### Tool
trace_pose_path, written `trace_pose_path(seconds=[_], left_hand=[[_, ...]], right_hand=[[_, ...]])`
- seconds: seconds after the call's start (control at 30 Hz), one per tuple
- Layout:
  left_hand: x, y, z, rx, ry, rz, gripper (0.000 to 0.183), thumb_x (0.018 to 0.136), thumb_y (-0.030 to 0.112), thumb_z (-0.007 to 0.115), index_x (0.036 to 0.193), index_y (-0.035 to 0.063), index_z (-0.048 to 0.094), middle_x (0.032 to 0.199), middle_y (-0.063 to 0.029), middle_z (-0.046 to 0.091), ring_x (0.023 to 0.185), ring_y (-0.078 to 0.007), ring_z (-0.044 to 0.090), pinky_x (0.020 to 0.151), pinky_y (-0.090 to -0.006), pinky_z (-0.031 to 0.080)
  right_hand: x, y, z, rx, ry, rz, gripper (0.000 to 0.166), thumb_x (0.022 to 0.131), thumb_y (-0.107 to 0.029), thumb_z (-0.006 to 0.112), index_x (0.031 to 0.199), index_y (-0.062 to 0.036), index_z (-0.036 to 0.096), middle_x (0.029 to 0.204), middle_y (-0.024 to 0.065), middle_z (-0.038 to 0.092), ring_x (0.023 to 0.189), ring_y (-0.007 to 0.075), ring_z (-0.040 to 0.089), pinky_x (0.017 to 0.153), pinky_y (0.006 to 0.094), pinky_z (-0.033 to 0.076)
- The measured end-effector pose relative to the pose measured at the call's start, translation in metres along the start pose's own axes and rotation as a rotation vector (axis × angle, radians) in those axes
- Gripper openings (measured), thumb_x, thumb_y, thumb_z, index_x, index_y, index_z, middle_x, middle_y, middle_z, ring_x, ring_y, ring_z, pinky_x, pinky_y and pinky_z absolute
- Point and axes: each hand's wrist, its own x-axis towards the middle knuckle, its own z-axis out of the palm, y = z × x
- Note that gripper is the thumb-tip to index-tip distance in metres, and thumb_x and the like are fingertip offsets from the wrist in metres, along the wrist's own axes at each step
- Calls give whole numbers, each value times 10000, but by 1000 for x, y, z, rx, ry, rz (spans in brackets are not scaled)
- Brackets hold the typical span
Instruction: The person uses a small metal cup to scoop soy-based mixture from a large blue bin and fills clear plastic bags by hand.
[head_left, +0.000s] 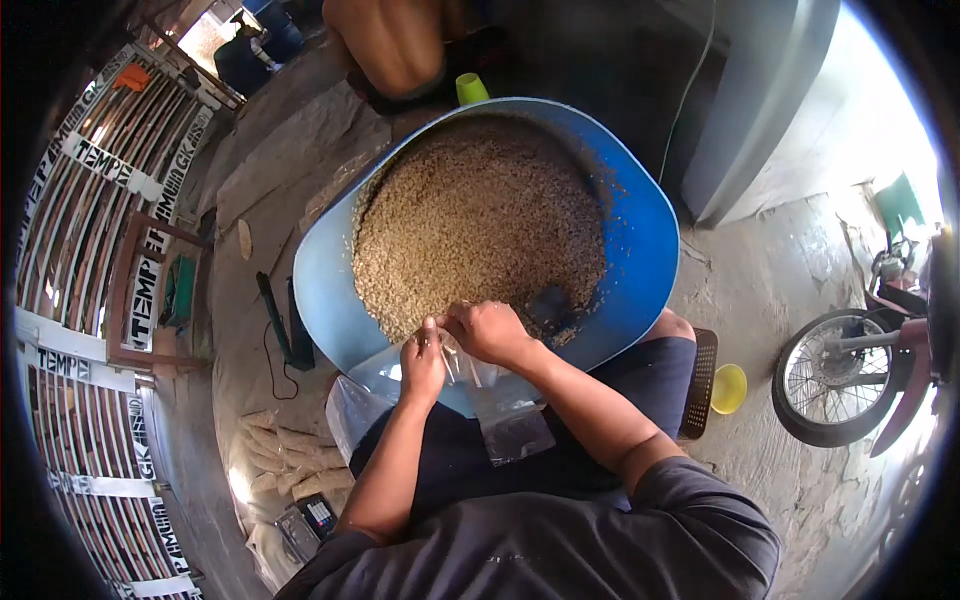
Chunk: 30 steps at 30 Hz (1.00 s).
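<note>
A large blue plastic tub (649, 247) stands before me, holding a broad heap of pale, split beans or grain (480, 217). Over its near rim, my left hand (422, 367) and my right hand (491, 330) meet, fingertips pinched together on a clear plastic bag (466, 369). The exact grip is partly hidden by the fingers. A dark scoop or cup (551, 306) lies half sunk in the heap, just right of my right hand. Flat clear bags (517, 436) rest across my lap, and more clear plastic (349, 412) hangs by my left knee.
At left on the floor are an impulse sealer (289, 326), filled bags (289, 450) and a digital scale (315, 517), beside slatted racks (90, 240). At right are a brown basket (697, 382), yellow bowl (729, 388) and motorcycle wheel (836, 375). Another person (390, 45) sits beyond a green cup (471, 88).
</note>
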Motion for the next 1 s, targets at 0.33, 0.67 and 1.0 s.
trace_pose_path(seconds=[0.33,0.67,1.0], left_hand=[[-16,28,-6,-297,-139,-260,193,972,-27,560,1095,-2,707,865,-31,696,705,-94,618,593,-268,488],[-35,-12,1,411,-197,301,408,953,83,600,1360,75,626,990,-277,703,943,-450,697,777,-509,558],[-46,47,-7,303,-190,794,621,882,-48,578,1490,-1,459,1270,-245,629,1209,-409,608,987,-475,513]], right_hand=[[-26,-43,11,113,469,4,393,876,-272,794,1198,-101,648,986,170,627,856,393,627,748,462,524],[-81,-2,39,-649,-219,6,277,965,-216,575,1177,-125,729,1220,209,709,1177,318,686,839,410,603],[-30,30,-16,-248,-506,-53,566,846,-491,770,1224,-81,671,1283,218,663,1187,437,639,990,490,536]])
